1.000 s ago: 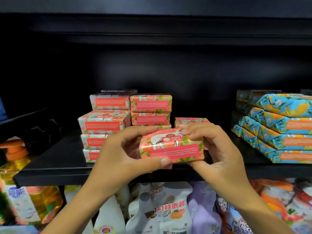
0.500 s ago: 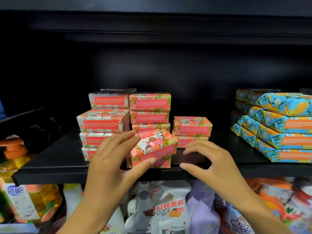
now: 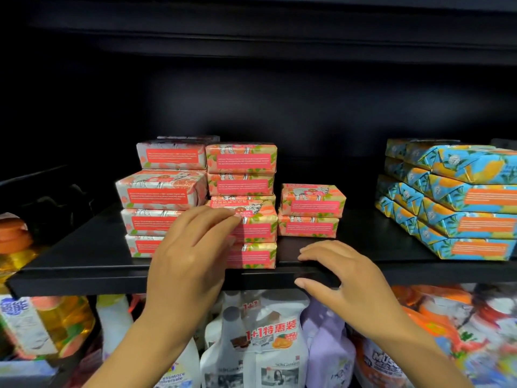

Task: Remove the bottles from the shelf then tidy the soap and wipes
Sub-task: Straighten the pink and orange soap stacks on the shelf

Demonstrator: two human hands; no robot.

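Tidying step: soap phase, by my read. No bottle stands among the stock on the black shelf, so bottle removal looks done.
Top bar: pink soap bar sits on a second bar at the shelf's front edge, slightly skewed, label facing out.
Left hand: fingers nearly straight, tips resting on the top bar's upper left corner. It touches the bar but is not wrapped round it.
Right hand: loosely curved, fingertips on the shelf lip just right of the front stack, holding nothing.
Pink stacks: behind the front pair, uneven heights. Left column has a bar jutting forward; right pair is only two high.
Blue packs: far right, well apart from the soap, stacked in steps. Probably the wipes, no hand on them.
Lower bottles: on the shelf below, not in play.
Next move: square the top bar over the one beneath, flush with its neighbours. Push lightly, or the front stack could slide off the lip.
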